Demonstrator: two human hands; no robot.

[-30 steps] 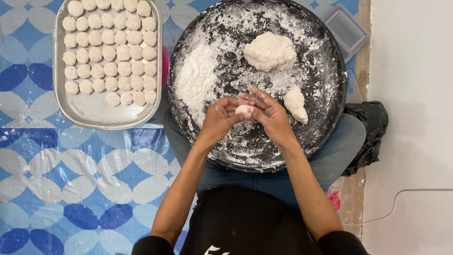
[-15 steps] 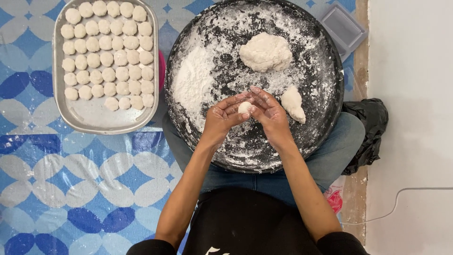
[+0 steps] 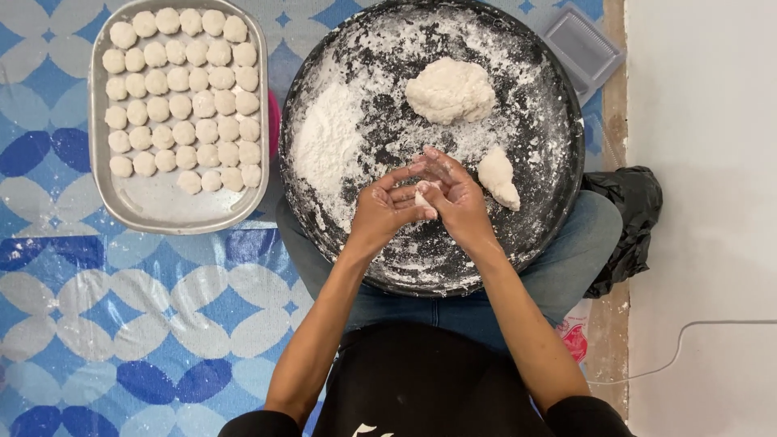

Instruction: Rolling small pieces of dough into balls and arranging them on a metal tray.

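Head view: left hand (image 3: 387,209) and right hand (image 3: 455,197) cup dough piece (image 3: 422,197).

One tray (image 3: 162,212) holds small dough balls (image 3: 180,106) in seven rows, roughly forty-five in all; the exact number is hard to tell. There is one round pan (image 3: 558,202), with two dough lumps in it, a large one (image 3: 450,90) and a small one (image 3: 496,176), and one flour heap (image 3: 328,146). Two hands, left (image 3: 382,212) and right (image 3: 459,202), share one dough bit (image 3: 422,197). One black bag (image 3: 631,218) and one cable (image 3: 688,336) are also there.
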